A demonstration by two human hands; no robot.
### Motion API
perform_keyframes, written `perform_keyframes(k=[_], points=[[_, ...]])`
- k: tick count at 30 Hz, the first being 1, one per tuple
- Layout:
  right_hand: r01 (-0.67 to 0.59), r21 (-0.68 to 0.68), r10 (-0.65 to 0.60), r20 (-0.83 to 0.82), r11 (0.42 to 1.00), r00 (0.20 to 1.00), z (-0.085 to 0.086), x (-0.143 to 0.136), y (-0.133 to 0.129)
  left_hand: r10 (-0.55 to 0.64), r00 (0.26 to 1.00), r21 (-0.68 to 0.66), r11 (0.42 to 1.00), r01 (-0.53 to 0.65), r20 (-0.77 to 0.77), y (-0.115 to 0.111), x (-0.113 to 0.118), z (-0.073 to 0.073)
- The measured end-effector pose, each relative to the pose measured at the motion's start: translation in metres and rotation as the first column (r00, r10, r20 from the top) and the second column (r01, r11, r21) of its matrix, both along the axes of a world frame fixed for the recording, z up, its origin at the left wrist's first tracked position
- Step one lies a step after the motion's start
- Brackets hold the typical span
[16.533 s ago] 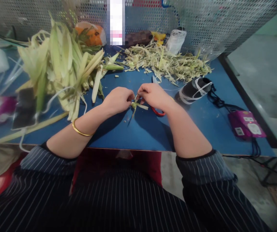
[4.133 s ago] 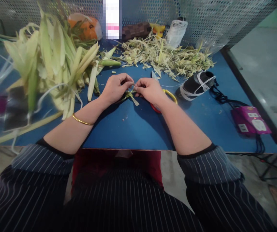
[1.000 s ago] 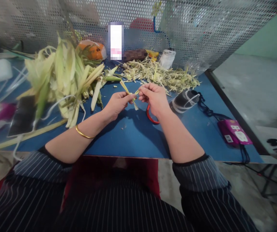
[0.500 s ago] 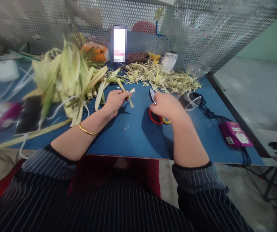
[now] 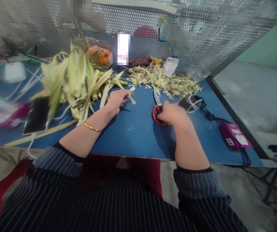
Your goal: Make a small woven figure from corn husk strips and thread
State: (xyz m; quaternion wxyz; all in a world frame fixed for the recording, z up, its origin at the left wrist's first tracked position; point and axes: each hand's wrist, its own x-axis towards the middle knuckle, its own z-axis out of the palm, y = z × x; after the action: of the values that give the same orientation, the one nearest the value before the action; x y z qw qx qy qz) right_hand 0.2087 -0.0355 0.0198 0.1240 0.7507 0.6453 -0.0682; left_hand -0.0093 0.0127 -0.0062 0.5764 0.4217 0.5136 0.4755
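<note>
Pinching left hand: fingertips closed on husk, its middle hidden, above table.
Right hand: over scissors — fingers partly hidden, can't tell the grip.
Scissors: on table — yellow handle mostly covered.

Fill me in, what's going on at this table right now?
A person's left-hand grip pinches a small piece of pale husk. The right-hand grip is on the handles of the scissors, blades pointing away from the person; whether they are lifted off the blue table is hard to tell. The blades and the husk piece are apart. A heap of husks lies to the left, with shredded trimmings beyond the hands.
</note>
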Motion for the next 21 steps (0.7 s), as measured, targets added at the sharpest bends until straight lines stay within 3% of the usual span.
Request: perform_keyframes(k=[4, 7, 10, 11, 12, 15, 16, 18, 21], points=[[0.003, 0.163, 0.002, -0.027, 0.987, 1.000, -0.007, -0.002, 0.002, 0.005, 1.000, -0.017, 1.000, -0.005, 0.013, 0.002, -0.001, -0.003], [0.066, 0.323, -0.036, -0.099, 0.944, 0.994, -0.014, 0.002, 0.009, 0.018, 1.000, -0.005, 1.000, -0.018, 0.017, 0.003, -0.002, -0.003], [0.119, 0.422, 0.038, -0.344, 0.899, 0.938, -0.017, 0.009, 0.017, 0.027, 1.000, 0.017, 0.999, -0.028, 0.016, 0.005, -0.003, -0.003], [0.148, 0.417, 0.086, -0.493, 0.897, 0.866, -0.017, 0.011, 0.018, 0.030, 0.999, 0.020, 0.999, -0.030, 0.019, 0.005, -0.003, -0.003], [0.177, 0.374, 0.126, -0.659, 0.910, 0.742, -0.016, 0.012, 0.018, 0.029, 0.999, 0.022, 0.999, -0.030, 0.023, 0.006, -0.004, -0.003], [0.140, 0.090, 0.058, -0.974, 0.986, 0.219, -0.013, 0.009, 0.012, 0.034, 0.999, 0.026, 0.999, -0.035, 0.037, 0.008, -0.004, -0.003], [0.084, 0.017, 0.008, -0.994, 0.996, 0.109, -0.011, 0.006, 0.009, 0.040, 0.998, 0.029, 0.999, -0.042, 0.037, 0.009, -0.005, -0.004], [-0.022, -0.046, -0.045, -0.998, 0.999, 0.033, -0.008, 0.003, 0.003, 0.060, 0.997, 0.037, 0.997, -0.062, 0.038, 0.010, -0.005, -0.005], [-0.128, -0.031, -0.018, -0.995, 0.991, 0.098, -0.004, 0.002, -0.002, 0.079, 0.996, 0.063, 0.995, -0.082, 0.052, 0.011, -0.006, -0.006]])
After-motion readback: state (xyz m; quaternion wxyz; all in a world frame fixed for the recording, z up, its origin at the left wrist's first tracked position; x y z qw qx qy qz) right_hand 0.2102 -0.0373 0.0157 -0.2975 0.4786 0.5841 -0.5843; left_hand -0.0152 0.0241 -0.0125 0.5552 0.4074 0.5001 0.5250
